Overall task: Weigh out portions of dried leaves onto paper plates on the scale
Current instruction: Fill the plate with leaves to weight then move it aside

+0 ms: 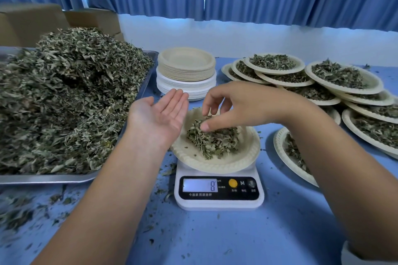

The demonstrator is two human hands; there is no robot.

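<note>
A white kitchen scale (219,192) stands at the centre of the blue table, its display reading 8. On it sits a paper plate (234,160) holding a small heap of dried leaves (215,139). My right hand (232,105) hovers over the heap with fingers curled down, thumb and fingertips touching the top leaves. My left hand (160,114) is held palm up, fingers straight and bare, just left of the plate. A big mound of dried leaves (64,101) fills a metal tray (43,178) at the left.
A stack of unused paper plates (186,71) stands behind the scale. Several filled plates (336,79) overlap at the right, one (282,150) close beside the scale. Loose leaf bits (19,213) litter the table's front left. Cardboard boxes (28,21) and blue curtains are behind.
</note>
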